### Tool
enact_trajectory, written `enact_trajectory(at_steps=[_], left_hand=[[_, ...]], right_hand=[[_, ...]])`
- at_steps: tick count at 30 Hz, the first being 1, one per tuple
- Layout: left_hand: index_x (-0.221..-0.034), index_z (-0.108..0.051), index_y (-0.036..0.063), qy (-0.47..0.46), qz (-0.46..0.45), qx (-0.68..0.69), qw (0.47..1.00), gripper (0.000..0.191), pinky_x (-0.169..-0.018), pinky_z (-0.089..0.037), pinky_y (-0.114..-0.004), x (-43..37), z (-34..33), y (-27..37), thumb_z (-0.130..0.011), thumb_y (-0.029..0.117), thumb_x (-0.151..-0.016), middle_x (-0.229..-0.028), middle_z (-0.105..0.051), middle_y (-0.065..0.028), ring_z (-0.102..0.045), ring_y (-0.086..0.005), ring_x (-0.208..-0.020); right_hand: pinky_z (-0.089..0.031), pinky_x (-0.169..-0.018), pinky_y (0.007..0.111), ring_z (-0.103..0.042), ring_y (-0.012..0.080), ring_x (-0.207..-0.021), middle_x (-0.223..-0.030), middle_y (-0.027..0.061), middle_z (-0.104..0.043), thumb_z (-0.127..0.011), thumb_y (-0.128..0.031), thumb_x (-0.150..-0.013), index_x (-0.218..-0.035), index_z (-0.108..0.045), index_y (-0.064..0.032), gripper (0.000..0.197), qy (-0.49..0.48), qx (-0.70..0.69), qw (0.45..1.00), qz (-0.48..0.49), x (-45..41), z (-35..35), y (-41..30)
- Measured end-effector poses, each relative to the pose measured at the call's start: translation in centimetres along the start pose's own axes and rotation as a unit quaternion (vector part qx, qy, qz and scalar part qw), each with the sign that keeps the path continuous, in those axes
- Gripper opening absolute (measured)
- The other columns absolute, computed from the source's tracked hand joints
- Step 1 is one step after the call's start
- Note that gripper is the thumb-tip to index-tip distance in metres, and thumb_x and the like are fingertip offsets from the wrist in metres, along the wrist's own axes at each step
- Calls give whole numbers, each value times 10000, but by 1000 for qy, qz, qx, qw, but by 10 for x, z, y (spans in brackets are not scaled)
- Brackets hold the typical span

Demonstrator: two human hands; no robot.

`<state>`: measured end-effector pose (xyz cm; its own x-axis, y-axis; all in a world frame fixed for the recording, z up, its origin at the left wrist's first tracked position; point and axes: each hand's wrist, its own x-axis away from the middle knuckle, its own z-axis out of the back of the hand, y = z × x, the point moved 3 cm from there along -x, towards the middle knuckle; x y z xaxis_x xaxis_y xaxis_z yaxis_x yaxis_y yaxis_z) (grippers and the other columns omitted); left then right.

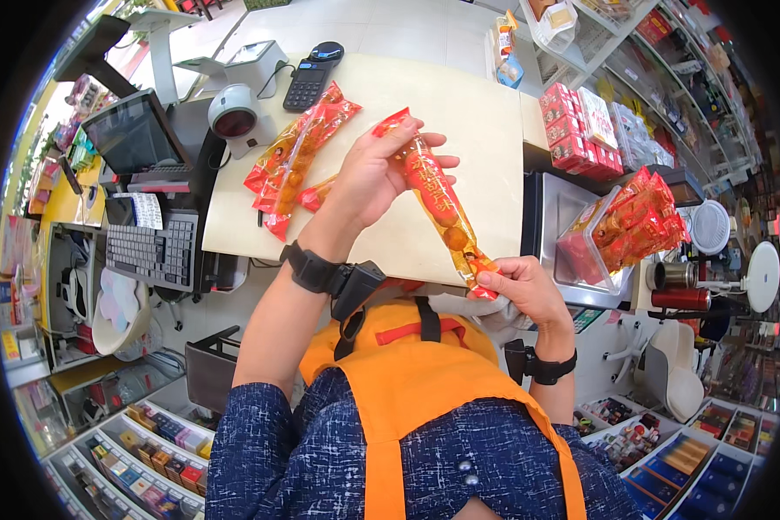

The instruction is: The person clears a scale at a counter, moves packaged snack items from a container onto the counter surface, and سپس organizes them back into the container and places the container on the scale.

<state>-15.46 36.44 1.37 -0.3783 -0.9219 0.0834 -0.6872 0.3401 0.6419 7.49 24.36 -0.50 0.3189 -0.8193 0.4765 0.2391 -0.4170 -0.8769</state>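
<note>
Both hands hold one long, wrapped snack packet [441, 208] with red and clear film, slanting over the counter's near edge. My left hand [390, 162] supports its upper end, thumb on top and fingers spread behind. My right hand [520, 286] pinches its lower end between thumb and fingers. Round orange-brown pieces show through the film. To the left, similar red-and-clear packets [299, 162] lie overlapping on the cream counter [481, 97]; another is partly hidden behind my left forearm. At the right, a clear plastic container [585, 240] holds several similar packets, leaning outward.
A card terminal [309, 81], a desktop scanner [234, 120], a monitor [136, 133] and a keyboard [151, 250] stand at the left. Right of the counter are a steel surface [546, 208], stacked red boxes [565, 127] and a steel cup [679, 275]. Shelves of goods surround the area.
</note>
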Motion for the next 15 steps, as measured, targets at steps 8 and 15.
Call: enact_trajectory(at_steps=[8, 15], left_hand=[[-1068, -502, -31, 28, 3, -49, 998, 190, -888, -577, -518, -5, 0, 4, -563, 124, -975, -1135, -602, -219, -653, -370, -1048], [-1110, -536, -68, 45, -5, -71, 996, 291, -773, -613, -432, -9, 4, 2, -611, 162, -949, -1060, -661, -194, -696, -337, -976]], right_hand=[[-475, -677, 210, -606, 64, -710, -769, 21, -686, -704, -211, -908, -921, -705, -4, 208, -1, -61, 998, 10, -3, -2, 21], [-465, -669, 212, -587, 71, -683, -767, 29, -679, -734, -208, -880, -921, -706, -20, 195, 9, -96, 995, 17, -5, -1, 40]])
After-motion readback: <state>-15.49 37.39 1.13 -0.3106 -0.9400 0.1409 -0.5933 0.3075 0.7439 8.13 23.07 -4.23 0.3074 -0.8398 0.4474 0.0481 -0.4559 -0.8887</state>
